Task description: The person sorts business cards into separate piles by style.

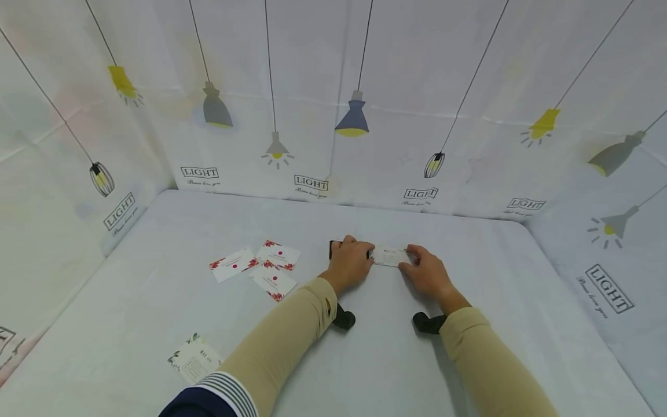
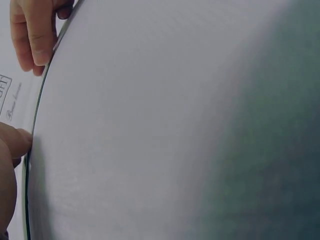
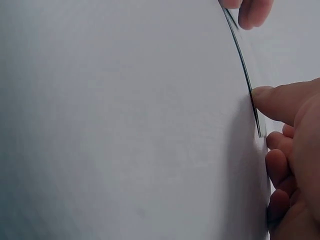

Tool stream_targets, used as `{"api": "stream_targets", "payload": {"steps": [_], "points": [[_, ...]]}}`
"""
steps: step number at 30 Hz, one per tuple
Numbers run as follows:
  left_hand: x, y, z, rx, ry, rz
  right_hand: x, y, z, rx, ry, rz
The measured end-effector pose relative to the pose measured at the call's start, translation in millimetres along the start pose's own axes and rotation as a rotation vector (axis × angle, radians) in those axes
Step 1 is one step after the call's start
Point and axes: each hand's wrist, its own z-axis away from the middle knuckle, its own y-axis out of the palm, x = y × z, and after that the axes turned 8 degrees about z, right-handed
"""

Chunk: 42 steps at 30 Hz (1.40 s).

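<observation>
A white card (image 1: 389, 256) with printed text and leaf sprigs lies between the two hands in the head view. My right hand (image 1: 427, 271) grips its right end, thumb near the close corner and index finger at the far one. My left hand (image 1: 349, 263) holds a black flat thing (image 1: 332, 250) at the card's left end, its fingers curled over the top and covering most of it. From the right wrist, a thin dark edge (image 3: 244, 67) shows, with the right thumb (image 3: 272, 101) against it. The left thumb (image 2: 17, 142) presses the dark edge in the left wrist view.
Three white cards with red flower prints, one of them a card (image 1: 273, 281) nearest me, lie to the left on the white-covered table (image 1: 385, 365). Another leaf-printed card (image 1: 195, 360) lies by the left sleeve. A lamp-patterned cloth (image 1: 312, 150) hangs behind and at the sides.
</observation>
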Motion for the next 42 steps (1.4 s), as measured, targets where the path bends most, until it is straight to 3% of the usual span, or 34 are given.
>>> {"api": "stream_targets", "payload": {"steps": [12,21,26,31,35,38,42], "points": [[3.2,-11.4,5.3,-0.008,0.006,0.014,3,6,-1,-0.01,0.009,-0.016],[19.5,-39.0,15.8,0.132,0.013,0.104,13,2,10,-0.016,0.0,-0.078],[34.8,-65.6,33.2,0.238,0.037,0.204,28,1,21,-0.055,-0.088,-0.1],[53.9,-93.5,55.2,0.287,0.069,0.254,54,-1,37,-0.099,-0.213,-0.136],[67.9,-113.9,79.7,0.352,0.025,0.291,74,1,47,-0.101,-0.291,-0.138],[76.7,-125.8,99.7,0.372,-0.023,0.3,86,4,54,-0.094,-0.343,-0.142],[89.5,-139.8,123.5,0.364,0.013,0.284,101,16,60,-0.072,-0.395,-0.17]]}}
